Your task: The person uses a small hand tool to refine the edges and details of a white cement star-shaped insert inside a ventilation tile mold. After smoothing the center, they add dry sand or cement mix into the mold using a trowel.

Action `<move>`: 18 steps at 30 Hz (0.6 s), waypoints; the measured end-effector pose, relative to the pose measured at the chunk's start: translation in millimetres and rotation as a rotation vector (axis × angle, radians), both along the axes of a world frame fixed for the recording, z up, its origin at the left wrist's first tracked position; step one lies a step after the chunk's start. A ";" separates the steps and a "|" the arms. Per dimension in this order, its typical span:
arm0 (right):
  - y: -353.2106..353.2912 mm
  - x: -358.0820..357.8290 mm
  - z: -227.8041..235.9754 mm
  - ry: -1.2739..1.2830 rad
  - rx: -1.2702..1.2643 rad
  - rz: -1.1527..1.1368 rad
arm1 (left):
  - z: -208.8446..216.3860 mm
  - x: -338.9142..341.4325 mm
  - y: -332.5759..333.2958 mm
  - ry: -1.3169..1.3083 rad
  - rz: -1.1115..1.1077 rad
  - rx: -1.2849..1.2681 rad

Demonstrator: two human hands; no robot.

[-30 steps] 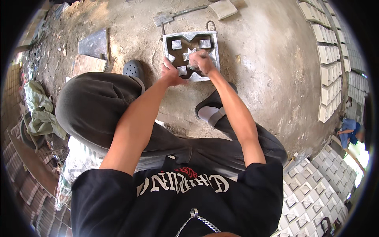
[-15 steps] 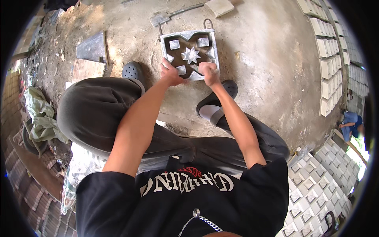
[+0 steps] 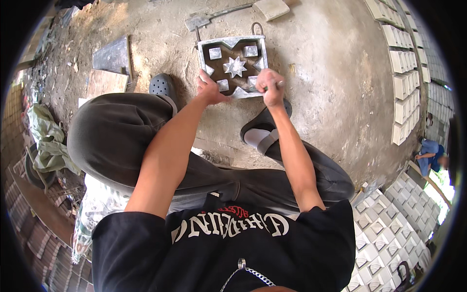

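A square grey metal mould (image 3: 233,41) lies on the floor between my feet, with a star-shaped block (image 3: 234,67) in its middle and small square blocks near its corners. Two metal loops, one of them a handle (image 3: 257,28), rise from its far side. My left hand (image 3: 210,90) grips the near left corner, fingers over the left wall and thumb along the near wall. Closed in a fist, my right hand (image 3: 270,86) is at the near right corner. A small pale bit shows at its fingers, too little to name.
A long-handled shovel (image 3: 197,22) and a pale block (image 3: 271,9) lie beyond the mould. Flat boards (image 3: 111,56) lie at the left. Rows of pale cast blocks (image 3: 406,90) line the right side, and more stacked blocks (image 3: 374,238) stand lower right. A person (image 3: 429,156) sits at far right.
My right hand has shifted a little to the right, from over the mould's near right part to its corner. My left hand keeps its place on the mould.
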State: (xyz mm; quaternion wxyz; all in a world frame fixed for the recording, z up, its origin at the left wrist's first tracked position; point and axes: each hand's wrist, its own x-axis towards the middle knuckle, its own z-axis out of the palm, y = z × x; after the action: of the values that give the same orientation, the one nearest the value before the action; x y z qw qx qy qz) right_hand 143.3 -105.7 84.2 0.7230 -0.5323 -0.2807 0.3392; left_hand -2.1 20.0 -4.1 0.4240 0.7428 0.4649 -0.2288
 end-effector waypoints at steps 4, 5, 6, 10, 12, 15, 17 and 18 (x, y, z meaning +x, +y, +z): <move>-15.2 15.5 -5.8 -0.067 -0.065 0.054 | 6.4 5.7 2.8 -0.001 -0.007 0.001; -25.0 15.4 -21.4 -0.108 -0.145 0.026 | 9.4 6.7 0.3 -0.004 -0.014 -0.010; -31.3 13.1 -35.7 -0.145 -0.222 0.004 | 9.9 4.8 -0.4 -0.008 -0.012 -0.016; -31.9 15.8 -40.4 -0.157 -0.179 0.031 | 6.7 4.0 3.3 -0.031 0.010 0.005; -24.4 16.9 -14.3 -0.114 -0.192 0.074 | 5.2 3.1 3.2 -0.025 0.013 0.010; -35.6 14.2 -40.4 -0.227 -0.126 0.016 | 9.1 7.0 -0.8 -0.009 0.001 -0.011; -35.6 9.0 -49.0 -0.403 -0.266 0.050 | 9.8 5.0 -0.5 0.009 0.013 -0.013; -35.4 8.8 -46.0 -0.355 -0.347 0.115 | 9.0 5.8 0.4 -0.001 0.020 0.000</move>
State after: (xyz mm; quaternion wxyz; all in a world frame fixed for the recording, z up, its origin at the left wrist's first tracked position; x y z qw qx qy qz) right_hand 152.1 -141.2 38.2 0.5397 -0.6827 -0.3709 0.3242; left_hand 3.7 20.4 4.9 0.4265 0.7383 0.4719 -0.2242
